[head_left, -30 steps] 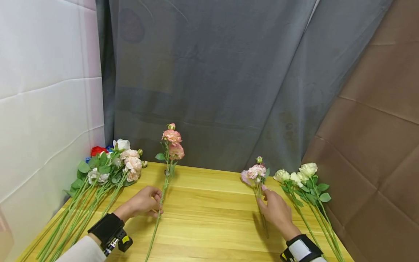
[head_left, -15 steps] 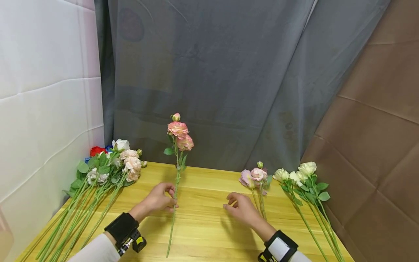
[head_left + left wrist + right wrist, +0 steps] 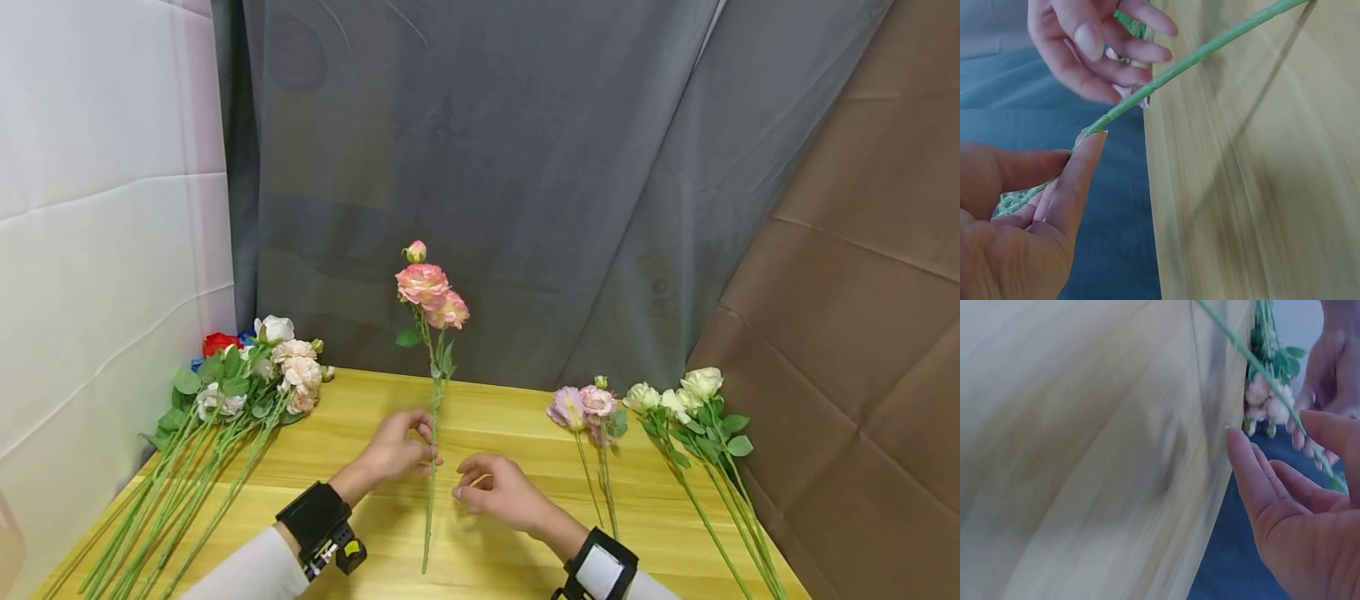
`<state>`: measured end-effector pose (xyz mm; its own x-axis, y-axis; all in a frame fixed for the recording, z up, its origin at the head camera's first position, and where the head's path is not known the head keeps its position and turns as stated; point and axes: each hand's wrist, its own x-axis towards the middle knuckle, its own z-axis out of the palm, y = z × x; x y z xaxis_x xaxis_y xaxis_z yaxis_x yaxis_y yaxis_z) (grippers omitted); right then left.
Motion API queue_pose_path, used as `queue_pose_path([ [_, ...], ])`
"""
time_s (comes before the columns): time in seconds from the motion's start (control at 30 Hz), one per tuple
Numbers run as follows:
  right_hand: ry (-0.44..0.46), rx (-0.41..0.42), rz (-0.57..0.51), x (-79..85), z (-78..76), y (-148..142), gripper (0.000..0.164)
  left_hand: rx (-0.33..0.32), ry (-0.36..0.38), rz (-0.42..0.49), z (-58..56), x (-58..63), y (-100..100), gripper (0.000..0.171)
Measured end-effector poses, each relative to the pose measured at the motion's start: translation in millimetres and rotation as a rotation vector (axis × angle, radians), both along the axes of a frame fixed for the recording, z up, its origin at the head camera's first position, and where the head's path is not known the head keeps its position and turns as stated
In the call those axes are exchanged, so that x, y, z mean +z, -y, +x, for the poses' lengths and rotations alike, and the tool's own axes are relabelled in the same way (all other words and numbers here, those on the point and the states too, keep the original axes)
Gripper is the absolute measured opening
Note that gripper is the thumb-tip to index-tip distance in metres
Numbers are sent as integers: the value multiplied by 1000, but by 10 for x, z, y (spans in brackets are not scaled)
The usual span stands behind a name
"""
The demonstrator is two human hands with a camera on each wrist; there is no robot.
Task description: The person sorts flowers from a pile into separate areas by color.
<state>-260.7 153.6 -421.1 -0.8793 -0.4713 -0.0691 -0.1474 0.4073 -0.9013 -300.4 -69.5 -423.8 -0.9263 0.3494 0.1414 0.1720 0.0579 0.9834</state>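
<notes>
A pink artificial flower stem (image 3: 423, 286) with two blooms and a bud stands nearly upright above the middle of the table. My left hand (image 3: 397, 447) pinches its green stem between thumb and fingers, which the left wrist view shows close up (image 3: 1029, 219). Just right of the stem is my right hand (image 3: 502, 493), its fingers loosely bent and holding nothing. In the right wrist view a gap shows between the thumb and fingers of the right hand (image 3: 1304, 512). The stem's lower end hangs free below the left hand.
A pile of flowers (image 3: 300, 375) in white, peach, red and blue lies on the left of the wooden table (image 3: 495, 417). Pale purple-pink flowers (image 3: 567, 408) lie right of centre, with cream roses (image 3: 702, 383) beyond them. Cloth walls enclose the back and sides.
My left hand has carried the pink flower stem rightward and slightly up. My right hand has let go of the purple-pink flowers and moved left towards the held stem.
</notes>
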Motion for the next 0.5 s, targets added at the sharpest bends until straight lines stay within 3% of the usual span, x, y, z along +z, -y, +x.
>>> queue_pose_path([
  [0.2, 6, -16, -54, -40, 21, 118, 34, 20, -25, 37, 17, 52, -139, 24],
  [0.5, -100, -134, -62, -86, 15, 160, 19, -25, -58, 44, 6, 51, -324, 26],
])
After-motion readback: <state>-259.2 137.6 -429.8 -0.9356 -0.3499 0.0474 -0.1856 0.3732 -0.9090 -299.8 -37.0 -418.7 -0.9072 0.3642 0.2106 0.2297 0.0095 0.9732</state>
